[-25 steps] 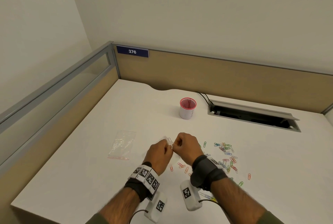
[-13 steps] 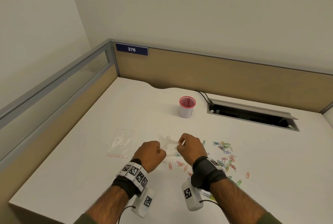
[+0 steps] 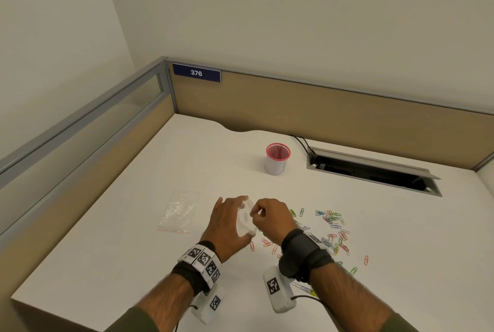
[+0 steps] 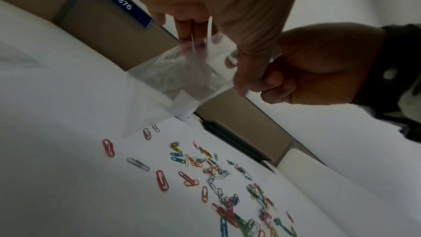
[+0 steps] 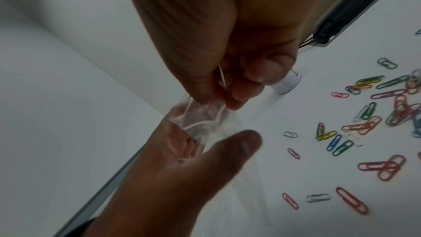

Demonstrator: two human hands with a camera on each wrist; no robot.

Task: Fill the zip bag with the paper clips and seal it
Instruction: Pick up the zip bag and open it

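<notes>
A small clear zip bag (image 3: 246, 220) hangs between my hands above the white desk (image 3: 133, 224). My right hand (image 3: 270, 216) pinches the bag's rim with thumb and fingertips (image 5: 239, 93). My left hand (image 3: 227, 220) lies against the bag with straight fingers (image 4: 191, 30), which reach into its mouth (image 5: 200, 120); its thumb (image 5: 246, 143) stands apart. Coloured paper clips (image 3: 331, 227) are scattered on the desk to the right of and below my hands. No clips show in the bag (image 4: 182, 71).
A second clear zip bag (image 3: 180, 211) lies flat to the left. A white cup with a red rim (image 3: 278, 158) stands behind my hands. An open cable hatch (image 3: 374, 174) is at the back right. Partition walls (image 3: 320, 107) close the desk's back and left.
My left hand let go, drew back toward me, then came back with straightened fingers against the bag. My right hand has kept its pinch on the bag.
</notes>
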